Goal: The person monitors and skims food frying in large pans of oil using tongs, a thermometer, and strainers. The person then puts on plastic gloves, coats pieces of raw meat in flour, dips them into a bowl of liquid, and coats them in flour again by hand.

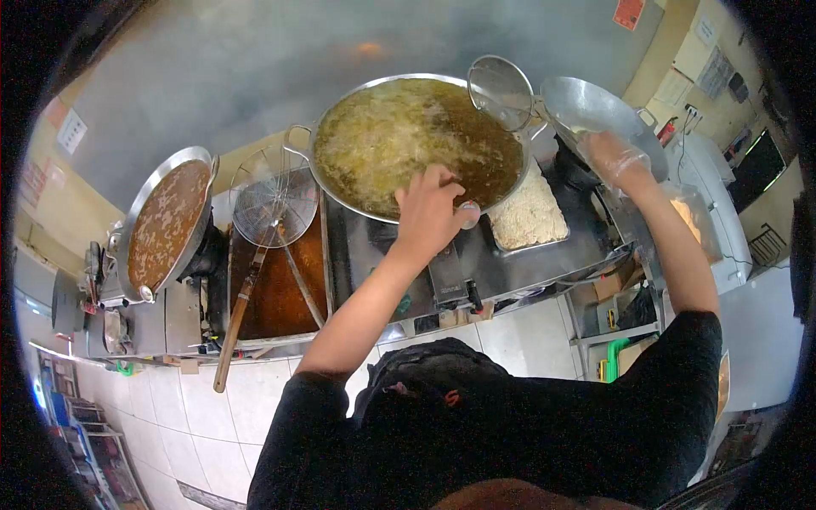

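My left hand [427,212] is bare, with bent fingers above the front edge of a large wok [374,136] of bubbling yellow oil. A small, round, clear-looking item [467,214] shows at its thumb; what it belongs to is unclear. My right hand [612,159], in a thin clear plastic glove, reaches into a metal wok [586,100] on the right. Its fingers are blurred and partly hidden. Between the two woks, a round mesh strainer [500,89] rests by the oil wok's rim. A tray of pale, crumbly food [529,212] lies below it.
At left stands a pan of brown liquid [168,223]. Beside it, a wire skimmer [270,208] with a long wooden handle lies across a rectangular vat of reddish-brown liquid [276,293]. A clear container [693,219] is at the right. White floor tiles [208,404] show below the counter.
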The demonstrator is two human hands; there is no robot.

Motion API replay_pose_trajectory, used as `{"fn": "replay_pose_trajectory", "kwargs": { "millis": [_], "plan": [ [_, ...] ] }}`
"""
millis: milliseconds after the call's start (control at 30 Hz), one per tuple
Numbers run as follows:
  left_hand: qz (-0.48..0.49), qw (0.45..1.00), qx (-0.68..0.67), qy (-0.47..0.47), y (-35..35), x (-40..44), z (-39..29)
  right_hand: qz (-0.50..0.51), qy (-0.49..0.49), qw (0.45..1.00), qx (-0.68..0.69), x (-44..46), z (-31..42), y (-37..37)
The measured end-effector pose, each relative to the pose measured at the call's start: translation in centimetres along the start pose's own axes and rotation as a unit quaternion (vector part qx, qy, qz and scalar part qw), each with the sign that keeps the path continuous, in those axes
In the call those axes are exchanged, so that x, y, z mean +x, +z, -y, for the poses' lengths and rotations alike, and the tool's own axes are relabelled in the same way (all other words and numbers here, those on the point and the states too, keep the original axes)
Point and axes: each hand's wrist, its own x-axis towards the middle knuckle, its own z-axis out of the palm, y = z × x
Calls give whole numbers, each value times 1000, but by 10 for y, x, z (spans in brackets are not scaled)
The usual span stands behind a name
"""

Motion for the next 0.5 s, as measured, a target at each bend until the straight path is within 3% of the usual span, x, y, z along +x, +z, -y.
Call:
{"fn": "replay_pose_trajectory", "kwargs": {
  "millis": [100, 233, 300, 333, 400, 433, 467, 500],
  "plan": [
    [60, 998, 18, -14, 15, 8, 3, -17, 14, 999, 24, 12, 0, 6],
    [54, 998, 30, -28, 25, 15, 4, -41, -22, 994, 96, 32, -18, 33],
    [82, 996, 35, -32, 27, 17, 3, 172, -23, 973, 150, 43, -13, 26],
    [80, 996, 36, -31, 27, 18, 2, 169, -24, 974, 149, 43, -8, 24],
    [48, 998, 41, -27, 23, 14, -5, 202, 43, 936, 286, 36, 5, 18],
    [46, 998, 41, -27, 19, 11, -7, 193, -19, 930, 312, 43, -1, 36],
    [45, 998, 35, -23, 10, 9, -13, 193, -19, 931, 311, 38, 5, 23],
    [45, 998, 29, -20, 2, 7, -19, 241, 49, 904, 349, 26, 19, 0]
  ]
}}
